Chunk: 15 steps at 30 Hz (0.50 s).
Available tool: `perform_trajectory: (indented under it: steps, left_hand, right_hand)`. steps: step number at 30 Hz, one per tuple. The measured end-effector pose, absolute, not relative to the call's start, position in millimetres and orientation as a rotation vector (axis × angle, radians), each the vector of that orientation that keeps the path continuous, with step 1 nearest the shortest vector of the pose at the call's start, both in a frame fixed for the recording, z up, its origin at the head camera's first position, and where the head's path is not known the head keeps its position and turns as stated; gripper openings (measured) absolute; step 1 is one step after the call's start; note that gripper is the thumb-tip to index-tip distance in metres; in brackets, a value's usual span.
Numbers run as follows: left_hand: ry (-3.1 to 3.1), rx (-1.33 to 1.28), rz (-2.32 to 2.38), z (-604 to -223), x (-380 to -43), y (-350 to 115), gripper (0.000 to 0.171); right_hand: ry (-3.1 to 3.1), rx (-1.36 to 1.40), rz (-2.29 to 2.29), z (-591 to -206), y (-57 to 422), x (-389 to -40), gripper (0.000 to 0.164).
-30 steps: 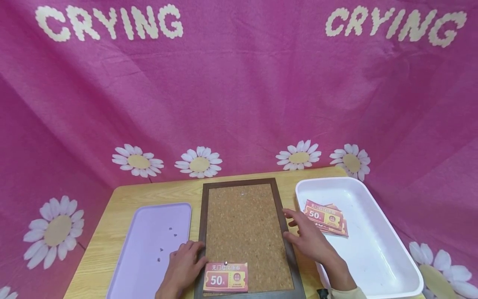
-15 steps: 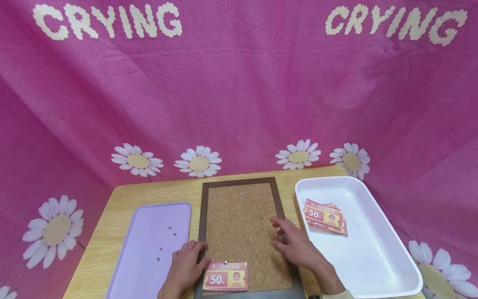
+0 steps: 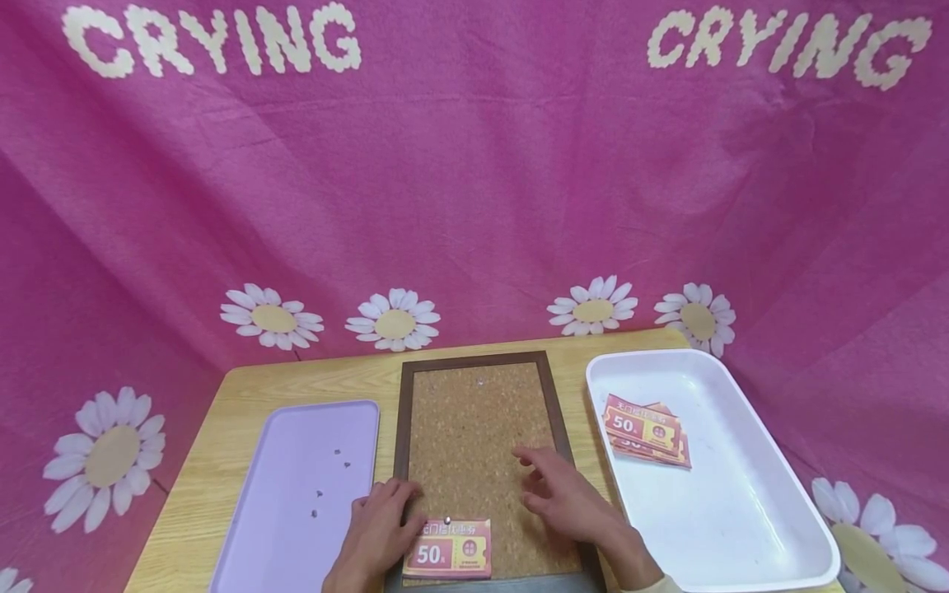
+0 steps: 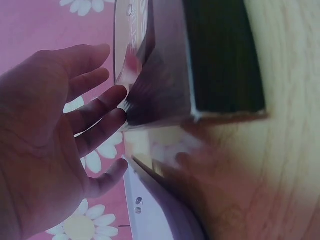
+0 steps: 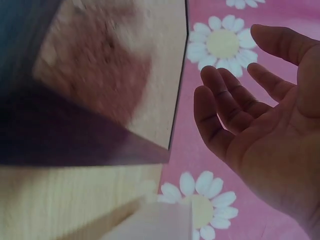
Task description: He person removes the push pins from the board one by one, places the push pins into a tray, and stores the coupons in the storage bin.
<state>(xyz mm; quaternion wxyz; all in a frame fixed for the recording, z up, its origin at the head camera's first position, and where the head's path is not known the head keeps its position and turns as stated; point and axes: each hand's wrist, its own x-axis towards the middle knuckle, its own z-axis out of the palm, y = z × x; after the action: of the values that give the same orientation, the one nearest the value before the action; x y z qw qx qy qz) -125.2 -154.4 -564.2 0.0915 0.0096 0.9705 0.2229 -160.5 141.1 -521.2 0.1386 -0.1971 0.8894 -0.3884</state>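
A framed cork board (image 3: pixel 482 445) lies on the table in the head view. At its lower left, a pink and yellow coupon (image 3: pixel 448 550) marked 50 is fixed by one pushpin (image 3: pixel 447 520) at its top edge. My left hand (image 3: pixel 376 527) is over the left frame edge, its thumb beside the coupon's upper left corner. In the left wrist view the left hand (image 4: pixel 60 120) has loosely bent fingers and holds nothing. My right hand (image 3: pixel 567 498) hovers over the right part of the cork. Seen from the right wrist, that hand (image 5: pixel 260 105) has spread, relaxed fingers around nothing.
Left of the board, a lilac tray (image 3: pixel 282 486) bears several small pins (image 3: pixel 320 494). To the right stands a white tub (image 3: pixel 749 502) with a pile of coupons (image 3: pixel 647 432). A few pins (image 3: pixel 480 381) show near the board's top. A pink curtain (image 3: pixel 474 181) hangs behind.
My right hand has moved left from the frame's right edge to over the cork. The left hand has shifted slightly right, toward the coupon. Coupons, trays and board look unchanged.
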Motion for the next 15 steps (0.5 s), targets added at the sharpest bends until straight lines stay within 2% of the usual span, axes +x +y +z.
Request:
perform_trajectory:
  steps: [8, 15]
  left_hand:
    - [2.943, 0.116, 0.644, -566.0, -120.0, -149.5, 0.031]
    - [2.970, 0.184, 0.654, -565.6, -117.5, -145.4, 0.030]
  right_hand:
    - [2.580, -0.679, -1.052, -529.9, 129.5, -155.3, 0.051]
    - [2.583, -0.694, -0.995, -532.2, 121.8, -152.5, 0.054]
